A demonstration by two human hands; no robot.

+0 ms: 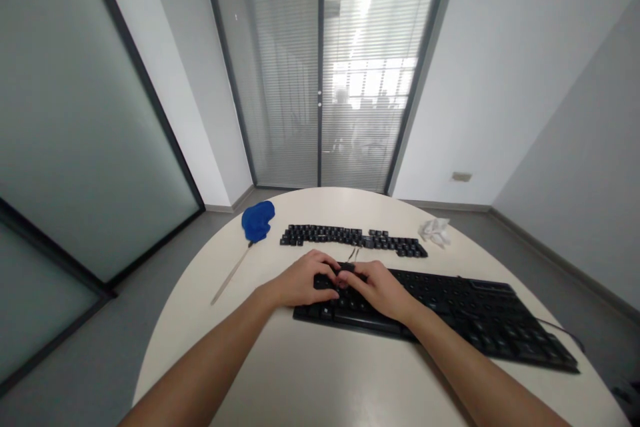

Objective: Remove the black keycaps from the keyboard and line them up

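Note:
A black keyboard [440, 300] lies at a slant on the table, many of its keycaps off and small round posts bare. My left hand [305, 280] is over its left end, fingers curled, the thumb low on the keys. Close against it, my right hand [383, 287] rests with thumb and fingers bent inward. The fingertips of both hands meet around a small dark piece, too blurred and covered to name. Beyond the keyboard, loose black keycaps [323, 234] are laid out in rows. Two thin strands [354, 254] lie between those rows and my hands.
The round cream table [200, 347] carries a blue cloth-like piece [259, 221] and a thin stick [233, 272] at the left. A crumpled white tissue [436, 231] sits at the far right. The keyboard's cable [563, 330] runs over the right edge. Glass panels and walls surround the table.

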